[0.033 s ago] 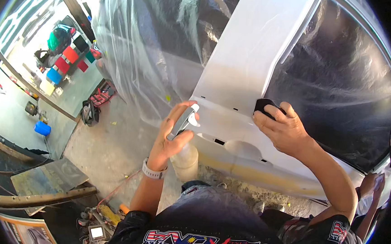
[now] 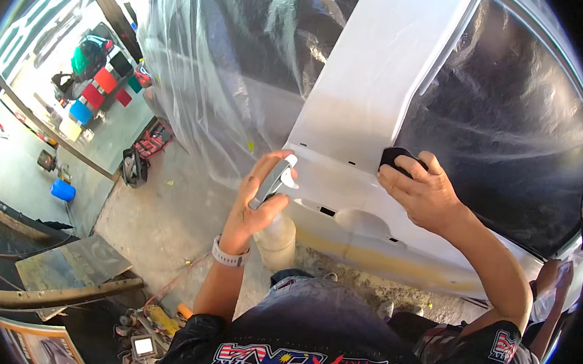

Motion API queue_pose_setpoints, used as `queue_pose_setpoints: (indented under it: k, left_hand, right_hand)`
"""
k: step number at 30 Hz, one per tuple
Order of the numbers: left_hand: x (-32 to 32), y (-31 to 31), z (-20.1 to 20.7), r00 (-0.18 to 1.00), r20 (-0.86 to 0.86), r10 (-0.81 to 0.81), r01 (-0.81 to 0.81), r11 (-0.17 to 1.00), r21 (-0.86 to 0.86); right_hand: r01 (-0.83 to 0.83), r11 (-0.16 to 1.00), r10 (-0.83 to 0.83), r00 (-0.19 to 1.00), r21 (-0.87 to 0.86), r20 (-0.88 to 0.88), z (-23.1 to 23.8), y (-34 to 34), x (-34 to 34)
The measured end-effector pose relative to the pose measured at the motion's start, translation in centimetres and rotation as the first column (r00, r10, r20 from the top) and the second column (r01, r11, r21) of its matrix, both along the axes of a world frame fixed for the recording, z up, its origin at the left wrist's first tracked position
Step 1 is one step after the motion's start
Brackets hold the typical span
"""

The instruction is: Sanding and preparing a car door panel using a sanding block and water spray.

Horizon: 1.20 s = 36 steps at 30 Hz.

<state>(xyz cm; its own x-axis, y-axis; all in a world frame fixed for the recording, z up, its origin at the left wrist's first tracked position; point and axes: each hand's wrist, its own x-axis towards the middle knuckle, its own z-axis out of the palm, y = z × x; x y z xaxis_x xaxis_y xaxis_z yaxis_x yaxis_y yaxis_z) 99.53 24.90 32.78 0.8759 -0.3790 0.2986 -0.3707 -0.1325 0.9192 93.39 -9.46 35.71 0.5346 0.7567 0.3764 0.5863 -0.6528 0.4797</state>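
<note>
In the head view, your left hand's grip (image 2: 242,209) is around the spray bottle (image 2: 278,240). Your right hand's grip (image 2: 426,195) holds the black block (image 2: 394,159) on the white panel (image 2: 356,132), beside the dark window (image 2: 498,129); press it flat.

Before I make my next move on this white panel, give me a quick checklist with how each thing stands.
1. Spray bottle secure: ok, left hand holds it by its head.
2. Liquid level in the bottle: cannot tell.
3. Black block gripped: ok, under the right hand's fingers.
4. Block flat on the white panel: cannot tell, the hand hides much of it.
5. Window covered: ok, plastic lies over it.
6. Other person's arm clear of your right hand: ok, apart.
</note>
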Motion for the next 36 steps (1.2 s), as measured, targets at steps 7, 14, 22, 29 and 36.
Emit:
queue_pose_setpoints:
  k: [7,14,22,29,36]
  left_hand:
    - [-0.2,0.0,0.2,1.000,0.002,-0.003,0.003,0.999,-0.035]
    - [-0.1,0.2,0.2,1.000,-0.013,-0.008,0.007,1.000,-0.029]
    - [0.1,0.0,-0.2,0.999,0.034,0.004,-0.002,0.998,-0.056]
    - [0.2,0.9,-0.3,0.995,0.082,-0.050,0.053,0.998,-0.034]
    - [0.8,1.2,-0.2,0.994,-0.002,-0.107,0.107,0.994,-0.038]
  right_hand:
    - [0.079,0.997,-0.075,0.984,0.019,-0.161,0.9,0.6,-0.2]
    - [0.118,0.992,-0.101,0.957,-0.048,0.271,1.9,-0.4,0.0]
    - [0.093,0.992,-0.075,0.979,-0.084,0.191,-0.8,1.3,0.3]
    - [0.028,0.991,-0.005,0.986,-0.134,0.168,-0.9,0.2,0.2]
    - [0.024,0.952,0.030,0.985,-0.307,0.170,0.0,3.6,3.2]
